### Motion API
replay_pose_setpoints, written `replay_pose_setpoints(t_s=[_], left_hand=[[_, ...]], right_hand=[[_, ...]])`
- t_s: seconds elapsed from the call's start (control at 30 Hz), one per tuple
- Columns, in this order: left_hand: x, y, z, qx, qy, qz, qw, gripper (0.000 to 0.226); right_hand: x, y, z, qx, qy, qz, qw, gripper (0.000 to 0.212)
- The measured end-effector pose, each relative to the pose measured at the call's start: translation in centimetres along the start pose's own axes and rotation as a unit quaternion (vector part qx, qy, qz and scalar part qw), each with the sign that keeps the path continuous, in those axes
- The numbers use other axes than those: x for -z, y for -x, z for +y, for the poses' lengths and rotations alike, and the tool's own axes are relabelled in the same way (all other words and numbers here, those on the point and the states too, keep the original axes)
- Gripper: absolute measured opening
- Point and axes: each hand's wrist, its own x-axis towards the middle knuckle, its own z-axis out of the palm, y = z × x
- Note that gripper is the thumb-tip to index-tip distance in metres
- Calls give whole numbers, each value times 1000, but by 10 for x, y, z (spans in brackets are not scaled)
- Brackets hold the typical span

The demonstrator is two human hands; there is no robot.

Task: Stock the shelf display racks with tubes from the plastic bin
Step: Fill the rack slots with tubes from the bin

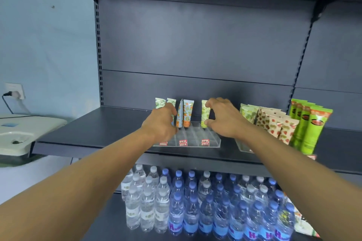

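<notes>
**Both hands at the clear rack on the dark shelf**

The right hand [223, 117] had thumb and forefinger clamped on a yellow-green tube [204, 114], holding it upright over a back compartment of the clear acrylic rack [211, 144]. The left hand [162, 123] reached in at the rack's 9 o'clock side, fingers curled toward the two pale green tubes [159, 102] standing there; whether they gripped anything could not be told, since the hand hid its own fingertips. Between the hands two orange-printed tubes [187, 112] stood in the rack, one tilted against the other. At 3 o'clock from the rack a second tray held strawberry-printed tubes [282, 127], with bright green tubes [311, 129] beyond. On the lower shelf, at 6 o'clock, stood rows of water bottles [192, 201]. The plastic bin possibly lay out of frame.
</notes>
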Motion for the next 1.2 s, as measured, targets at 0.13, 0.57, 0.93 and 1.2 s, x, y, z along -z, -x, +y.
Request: replay_pose_setpoints(t_s=[0.13,0.57,0.93,1.2], left_hand=[[6,4,-5,8,-38,2,999,42],[7,-53,-68,56,-70,-31,996,38],[-18,-71,-94,78,-35,-65,994,17],[-21,-76,-103,83,-22,-53,995,17]], right_hand=[[-8,-7,-5,-2,-17,-9,1000,47],[-52,-110,-32,-86,-41,51,994,24],[-80,-137,-31,-152,-49,74,984,35],[-90,-142,-23,-144,-41,95,984,11]])
